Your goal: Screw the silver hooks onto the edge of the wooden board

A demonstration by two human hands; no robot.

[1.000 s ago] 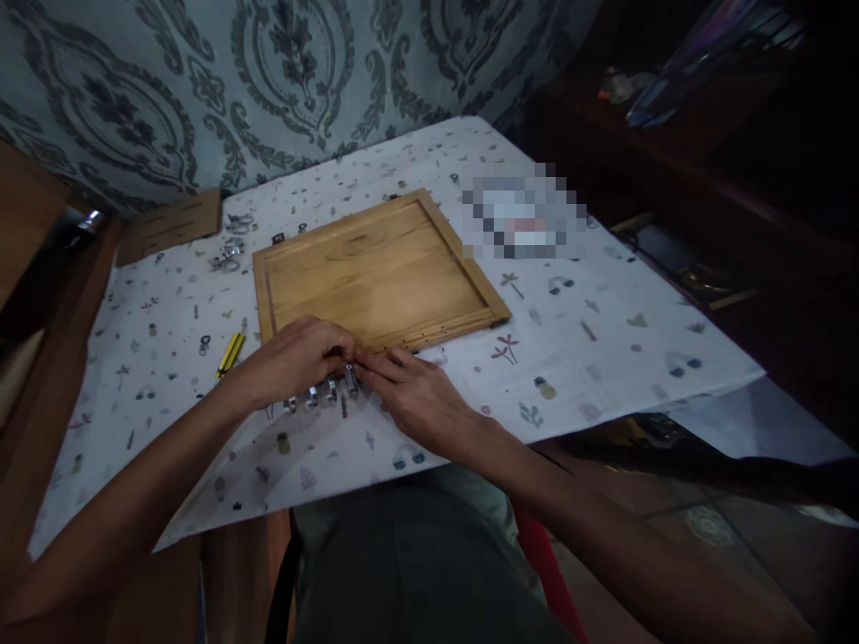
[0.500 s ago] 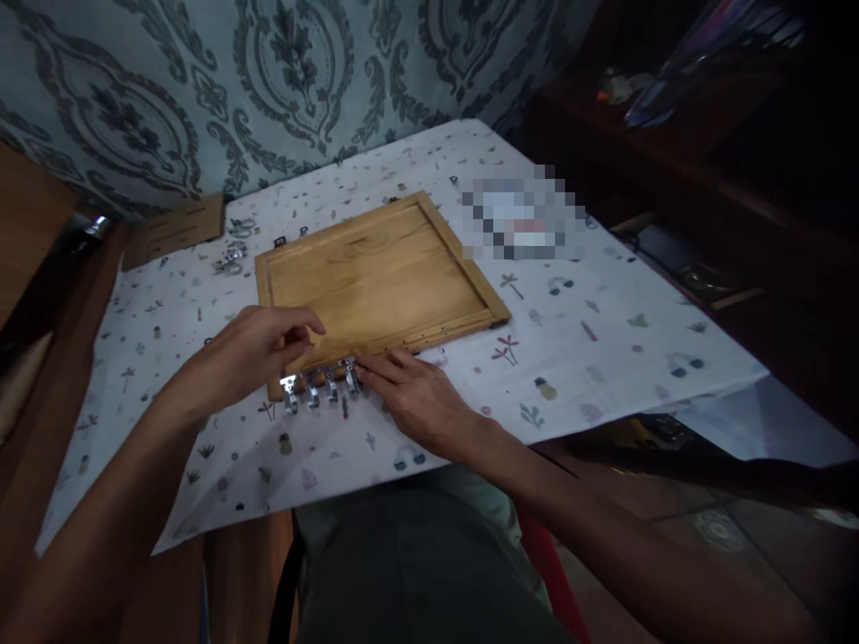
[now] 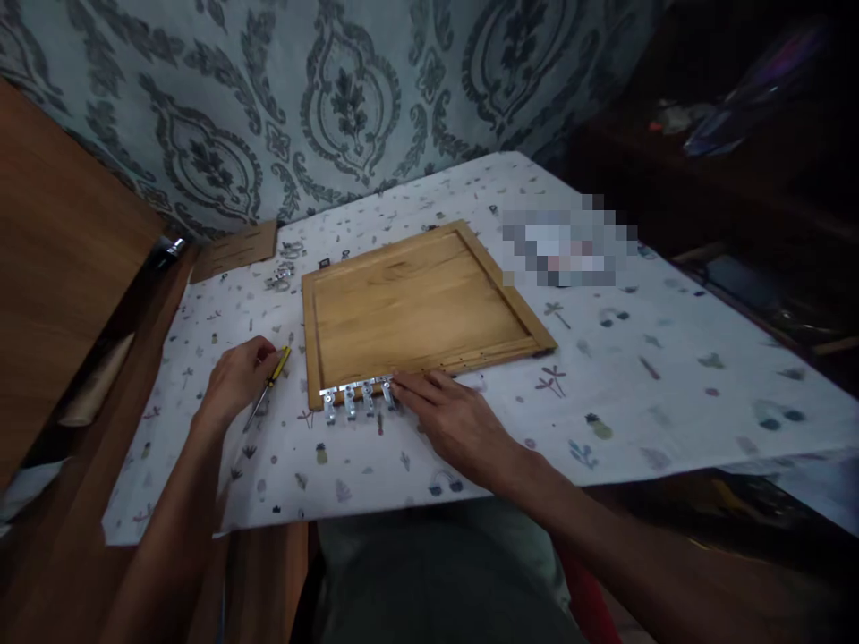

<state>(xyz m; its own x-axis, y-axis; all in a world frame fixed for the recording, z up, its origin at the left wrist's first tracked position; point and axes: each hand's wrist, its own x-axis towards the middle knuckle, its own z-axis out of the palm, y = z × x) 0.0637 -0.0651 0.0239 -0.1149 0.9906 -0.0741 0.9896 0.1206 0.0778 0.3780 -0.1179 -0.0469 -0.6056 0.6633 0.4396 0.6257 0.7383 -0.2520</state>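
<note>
A wooden framed panel [image 3: 395, 309] lies flat on the patterned white cloth. Several metal clips [image 3: 350, 402] stand in a row along its near edge, towards the left corner. My right hand [image 3: 456, 420] presses its closed fingers on the rightmost clip at that edge. Left of the panel, my left hand [image 3: 240, 377] is closed on a yellow-handled screwdriver [image 3: 276, 370], whose shaft points down and left toward the cloth.
More metal pieces [image 3: 282, 275] lie behind and left of the panel, beside a brown cardboard piece [image 3: 234, 253]. A blurred-out item [image 3: 564, 250] is at the back right of the cloth. A wooden cabinet [image 3: 67, 250] stands at the far left.
My left hand has moved left, away from the panel, and now has the screwdriver in it. My right hand stays at the clips. The whole view has shifted.
</note>
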